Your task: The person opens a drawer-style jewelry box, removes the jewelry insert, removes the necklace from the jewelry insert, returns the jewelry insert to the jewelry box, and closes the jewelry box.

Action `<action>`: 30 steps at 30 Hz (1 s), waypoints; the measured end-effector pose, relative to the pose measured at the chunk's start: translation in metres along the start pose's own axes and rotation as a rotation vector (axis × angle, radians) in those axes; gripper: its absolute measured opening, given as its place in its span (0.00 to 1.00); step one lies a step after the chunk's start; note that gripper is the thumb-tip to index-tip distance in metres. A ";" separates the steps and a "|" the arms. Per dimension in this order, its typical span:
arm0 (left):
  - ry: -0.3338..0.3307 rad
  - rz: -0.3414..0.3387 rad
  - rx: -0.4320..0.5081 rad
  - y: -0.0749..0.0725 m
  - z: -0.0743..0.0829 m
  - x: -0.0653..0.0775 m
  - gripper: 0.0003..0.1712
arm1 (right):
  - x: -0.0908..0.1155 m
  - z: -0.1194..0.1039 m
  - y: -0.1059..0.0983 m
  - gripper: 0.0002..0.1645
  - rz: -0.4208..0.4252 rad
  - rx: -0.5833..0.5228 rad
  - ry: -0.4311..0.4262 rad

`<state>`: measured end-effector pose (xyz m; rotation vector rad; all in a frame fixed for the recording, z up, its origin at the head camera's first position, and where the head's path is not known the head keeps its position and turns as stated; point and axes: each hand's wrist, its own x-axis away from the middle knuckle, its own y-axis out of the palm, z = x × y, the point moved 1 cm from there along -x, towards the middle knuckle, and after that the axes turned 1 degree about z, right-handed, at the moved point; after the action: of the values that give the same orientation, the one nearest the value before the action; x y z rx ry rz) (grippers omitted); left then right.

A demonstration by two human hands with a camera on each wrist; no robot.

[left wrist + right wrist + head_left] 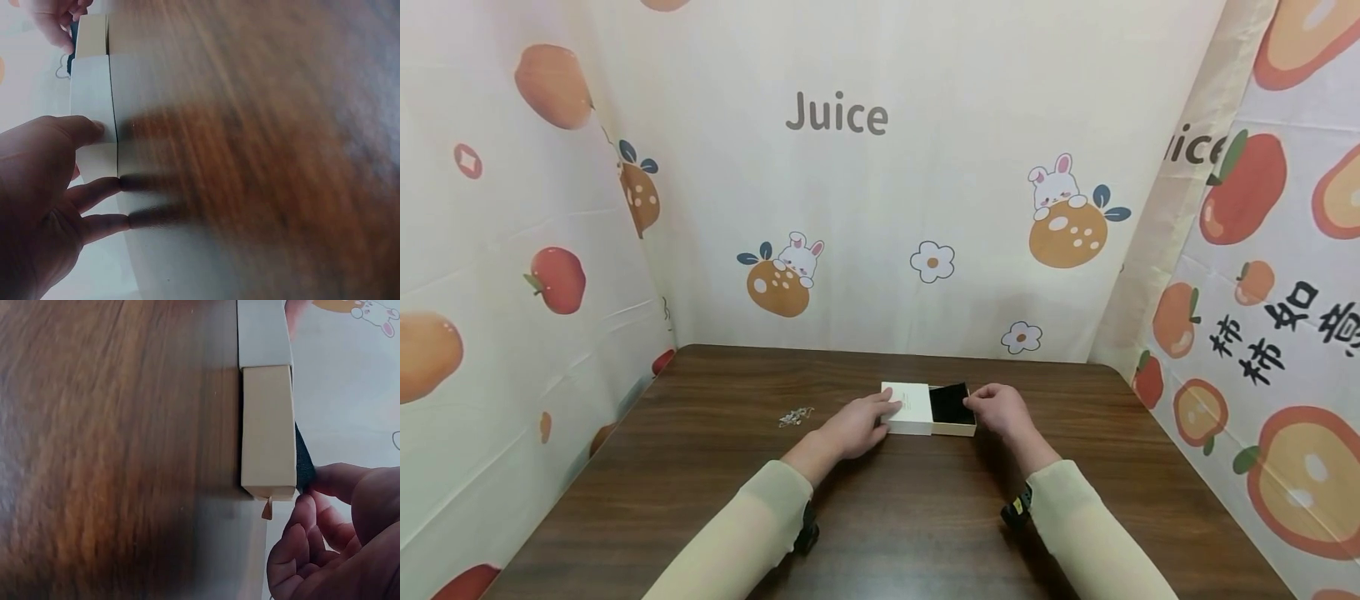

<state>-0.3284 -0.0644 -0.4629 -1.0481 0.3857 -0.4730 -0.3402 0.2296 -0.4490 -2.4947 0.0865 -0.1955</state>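
A small white box cover point(910, 412) lies flat toward the far side of the brown wooden tabletop point(880, 517), with a cream drawer point(269, 431) slid partway out of its right end. The left hand point(853, 427) grips the closed end of the cover: its thumb presses the near wall, forward fingers reach over the printed top, and the two other fingers visible in the left wrist view point down beside the end of the box, close to the tabletop. The right hand point(1002, 408) pinches the outer edge of a black pad point(948, 405) between thumb and forefinger, its remaining fingers curled in. That edge of the pad is tilted up above the drawer wall, while the rest slopes down inside, toward the cover. A short tan tab point(267, 509) sticks out from the drawer's end, just below the pinching fingers. Left of the box, near the left hand but apart from it, a little tangle of silvery jewelry point(795, 416) lies on the wood. Both arms wear pale yellow sleeves point(741, 529), with a dark device at each wrist. Around the tabletop hang light curtains point(865, 192) printed with fruit, rabbits, flowers and the word "Juice".
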 end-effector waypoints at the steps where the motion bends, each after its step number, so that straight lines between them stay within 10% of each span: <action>1: -0.002 -0.001 0.001 0.000 0.000 0.000 0.29 | 0.000 0.000 0.000 0.15 0.004 0.013 0.005; 30: 0.031 0.033 -0.026 0.002 -0.002 0.001 0.28 | -0.007 0.013 -0.014 0.16 -0.119 0.098 -0.010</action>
<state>-0.3283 -0.0650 -0.4659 -1.0589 0.4368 -0.4563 -0.3449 0.2495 -0.4517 -2.4047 -0.0746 -0.2307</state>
